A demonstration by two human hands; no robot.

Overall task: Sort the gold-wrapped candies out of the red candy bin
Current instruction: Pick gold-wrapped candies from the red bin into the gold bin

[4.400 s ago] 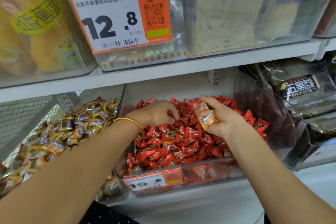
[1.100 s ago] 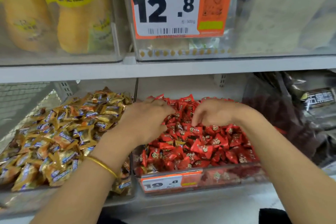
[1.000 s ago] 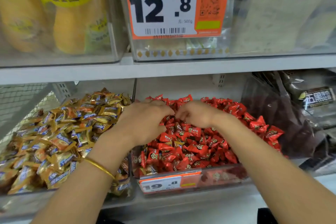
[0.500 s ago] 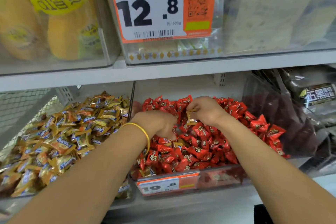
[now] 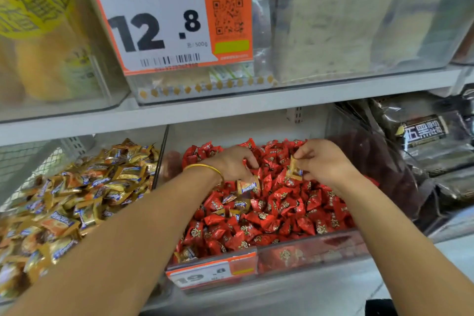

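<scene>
As right hand (image 5: 323,161) pinches candy (image 5: 294,169), 12.8 tag (image 5: 154,20)

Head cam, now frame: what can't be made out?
Head view only.
Left hand: fingertips hidden under its own back; grip on gold candy beneath unclear.
Red candy bin: lower layers hidden by red candies on top.
Price tag: small print blurred.
Dark packs: cut off by right edge.

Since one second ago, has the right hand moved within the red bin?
Yes. The right hand shifted right, away from the left wall of the red bin.
</scene>
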